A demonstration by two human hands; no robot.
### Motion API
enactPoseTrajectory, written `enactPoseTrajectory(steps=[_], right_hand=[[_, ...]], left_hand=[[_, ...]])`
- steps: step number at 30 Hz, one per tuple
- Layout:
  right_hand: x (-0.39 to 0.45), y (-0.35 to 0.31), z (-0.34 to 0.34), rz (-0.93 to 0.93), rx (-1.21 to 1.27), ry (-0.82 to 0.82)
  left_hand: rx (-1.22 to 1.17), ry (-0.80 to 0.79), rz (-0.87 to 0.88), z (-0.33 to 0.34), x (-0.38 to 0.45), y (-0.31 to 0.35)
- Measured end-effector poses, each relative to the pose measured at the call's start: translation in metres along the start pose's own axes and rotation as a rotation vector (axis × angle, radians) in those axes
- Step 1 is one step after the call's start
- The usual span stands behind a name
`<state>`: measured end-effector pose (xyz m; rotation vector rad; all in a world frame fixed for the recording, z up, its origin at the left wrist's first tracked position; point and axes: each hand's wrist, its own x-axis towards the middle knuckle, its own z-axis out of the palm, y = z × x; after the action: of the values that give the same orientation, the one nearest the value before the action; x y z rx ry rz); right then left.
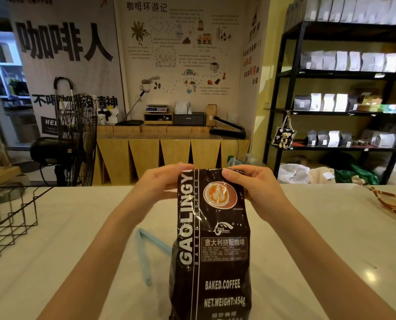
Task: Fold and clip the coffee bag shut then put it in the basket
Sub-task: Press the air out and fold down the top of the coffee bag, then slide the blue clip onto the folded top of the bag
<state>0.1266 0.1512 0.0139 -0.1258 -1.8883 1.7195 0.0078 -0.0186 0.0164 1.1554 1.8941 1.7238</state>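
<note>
The left hand [162,181] and the right hand [254,188] each pinch a top corner of the coffee bag [212,245]. Both hands have a tight grip on the bag's top edge. The bag stands up tall on the white worktop [319,239], near the person, in the middle.

The step now looks like the fold. To do it well, press the top flat first. Then roll it down evenly, with both corners going down together, so the fold is straight and not crooked. Make the crease tight.

The blue clip [146,252] lies on the worktop just left of the bag, partly behind it. One hand should hold the fold while the other gets the clip.

The wire basket [9,222] sits at the left edge, well apart from the bag.
</note>
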Motion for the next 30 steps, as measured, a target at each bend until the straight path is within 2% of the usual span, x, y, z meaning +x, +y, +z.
enactPoseTrajectory(steps=[2,4,6,9,16,23,30], right_hand=[[0.000,0.001,-0.001,0.014,0.009,0.006],[0.000,0.002,0.000,0.020,-0.002,0.011],[0.001,0.002,0.001,0.025,-0.008,0.014],[0.003,0.004,0.001,0.041,0.007,0.015],[0.005,0.006,-0.001,0.030,0.007,-0.001],[0.006,0.010,-0.003,0.044,0.018,0.010],[0.007,0.011,-0.004,0.054,0.017,0.020]], left_hand=[[0.139,0.072,-0.005,-0.021,0.005,-0.018],[0.496,0.069,-0.062,-0.040,0.006,-0.040],[0.827,-0.035,-0.156,-0.051,0.007,-0.062],[1.034,-0.196,-0.257,-0.051,0.008,-0.081],[1.051,-0.308,-0.393,-0.062,0.010,-0.104],[0.894,-0.290,-0.354,-0.074,0.005,-0.108],[0.960,-0.308,-0.335,-0.065,0.007,-0.105]])
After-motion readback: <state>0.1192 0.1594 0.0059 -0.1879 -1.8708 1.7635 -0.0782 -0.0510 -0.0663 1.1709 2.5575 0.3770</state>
